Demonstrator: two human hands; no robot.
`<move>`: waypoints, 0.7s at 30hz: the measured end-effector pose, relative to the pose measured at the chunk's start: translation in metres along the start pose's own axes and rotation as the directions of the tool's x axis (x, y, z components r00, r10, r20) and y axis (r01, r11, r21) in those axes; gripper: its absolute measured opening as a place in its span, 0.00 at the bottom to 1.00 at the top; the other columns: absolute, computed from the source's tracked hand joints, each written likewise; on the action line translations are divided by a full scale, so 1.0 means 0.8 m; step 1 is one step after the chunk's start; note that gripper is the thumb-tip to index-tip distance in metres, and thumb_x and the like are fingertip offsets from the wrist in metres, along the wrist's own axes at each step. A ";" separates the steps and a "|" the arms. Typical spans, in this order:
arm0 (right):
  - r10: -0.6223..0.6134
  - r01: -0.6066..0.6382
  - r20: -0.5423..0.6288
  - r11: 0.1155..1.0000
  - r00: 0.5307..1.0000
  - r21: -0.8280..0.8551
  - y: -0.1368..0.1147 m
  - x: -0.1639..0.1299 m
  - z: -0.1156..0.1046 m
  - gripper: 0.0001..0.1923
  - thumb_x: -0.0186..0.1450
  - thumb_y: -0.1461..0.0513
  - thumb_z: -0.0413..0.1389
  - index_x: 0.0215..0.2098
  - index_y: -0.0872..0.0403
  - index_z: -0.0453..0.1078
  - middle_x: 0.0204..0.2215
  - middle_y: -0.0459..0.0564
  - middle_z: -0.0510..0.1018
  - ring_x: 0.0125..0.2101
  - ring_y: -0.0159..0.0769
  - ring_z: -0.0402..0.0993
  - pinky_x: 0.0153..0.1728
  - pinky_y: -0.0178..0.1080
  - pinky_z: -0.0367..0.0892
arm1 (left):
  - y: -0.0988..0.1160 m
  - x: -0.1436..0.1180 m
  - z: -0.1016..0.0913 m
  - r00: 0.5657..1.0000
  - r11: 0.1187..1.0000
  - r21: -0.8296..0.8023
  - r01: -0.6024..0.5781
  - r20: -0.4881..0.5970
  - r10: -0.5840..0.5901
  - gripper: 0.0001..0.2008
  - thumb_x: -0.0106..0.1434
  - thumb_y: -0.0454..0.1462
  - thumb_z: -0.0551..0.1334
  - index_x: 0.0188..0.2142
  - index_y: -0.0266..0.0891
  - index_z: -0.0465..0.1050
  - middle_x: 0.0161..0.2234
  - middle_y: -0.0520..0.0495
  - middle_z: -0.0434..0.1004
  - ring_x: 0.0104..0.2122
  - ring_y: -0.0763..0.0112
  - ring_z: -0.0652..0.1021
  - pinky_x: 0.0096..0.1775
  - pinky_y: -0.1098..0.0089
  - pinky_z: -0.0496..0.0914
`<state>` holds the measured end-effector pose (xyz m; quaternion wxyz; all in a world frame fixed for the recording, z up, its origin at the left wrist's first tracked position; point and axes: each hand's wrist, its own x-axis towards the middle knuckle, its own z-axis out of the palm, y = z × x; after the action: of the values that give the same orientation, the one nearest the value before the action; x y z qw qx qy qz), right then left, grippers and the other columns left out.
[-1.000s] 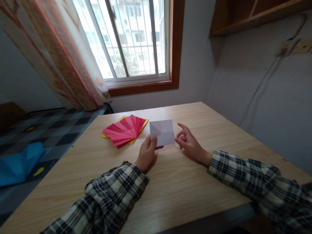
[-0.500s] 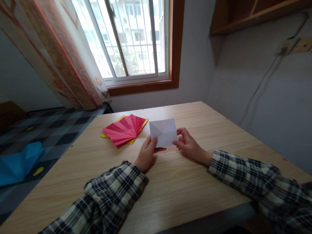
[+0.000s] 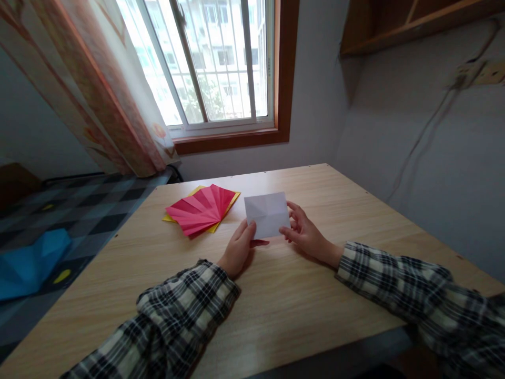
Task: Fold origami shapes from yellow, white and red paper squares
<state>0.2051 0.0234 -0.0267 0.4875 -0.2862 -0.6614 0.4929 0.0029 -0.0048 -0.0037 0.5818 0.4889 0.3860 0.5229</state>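
A small white square of paper (image 3: 268, 213), with faint crease lines across it, is held up over the table between my hands. My left hand (image 3: 239, 245) pinches its lower left corner, thumb on the front and fingers behind. At the right edge, my right hand (image 3: 302, 229) grips the paper with the thumb in front and the other fingers curled behind. Left of the paper lies a pleated pink-red paper fan (image 3: 203, 210) on top of yellow paper (image 3: 235, 199).
The wooden table (image 3: 276, 305) fills the middle. A bed with a checked cover (image 3: 94, 208) stands at the left, a blue folded paper (image 3: 35, 260) on it. Behind are a window (image 3: 221, 63) and a curtain (image 3: 98, 79); a cable (image 3: 418, 142) hangs on the right wall.
The white paper has shifted slightly to the right, deeper into my right hand's grip. My left hand stays nearly in place. The fan has not moved.
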 end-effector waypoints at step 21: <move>-0.054 0.055 0.011 0.995 0.998 -0.078 -0.005 0.000 0.004 0.18 0.66 0.58 0.58 0.51 0.46 0.56 0.44 0.48 0.69 0.33 0.32 0.71 0.27 0.36 0.67 | -0.005 0.005 -0.001 1.000 0.999 -0.036 0.003 -0.004 -0.003 0.23 0.65 0.49 0.62 0.54 0.37 0.71 0.51 0.38 0.77 0.45 0.58 0.77 0.37 0.65 0.77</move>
<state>0.2024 0.0211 -0.0232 0.4861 -0.2847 -0.6901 0.4544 0.0033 -0.0009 -0.0076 0.5905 0.4767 0.3787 0.5298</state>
